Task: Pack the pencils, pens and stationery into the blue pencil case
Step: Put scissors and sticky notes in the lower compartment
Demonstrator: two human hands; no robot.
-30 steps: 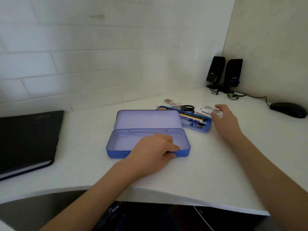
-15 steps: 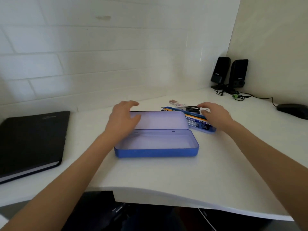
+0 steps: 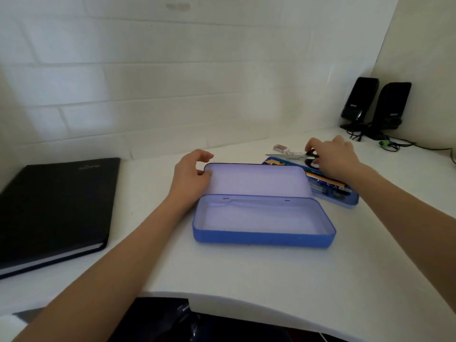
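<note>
As nothing yet lies in it, case: the blue pencil case (image 3: 264, 223) sits open near the surface's (image 3: 271, 272) front edge, lid flat behind the tray, tray bare.
Done: case opened; no item packed.
Left hand (image 3: 191, 180): fingers loosely curled, thumb touching the lid's left end; holds nothing.
Right hand (image 3: 333, 156): fingers curled onto the scissors (image 3: 293, 156) toward the back right corner; grip looks begun, not certain.
Left to pack: scissors, the blue tray of pencils and pens (image 3: 333, 191) just behind the case, small eraser-like pieces (image 3: 281, 148).
Progress: start only.
</note>
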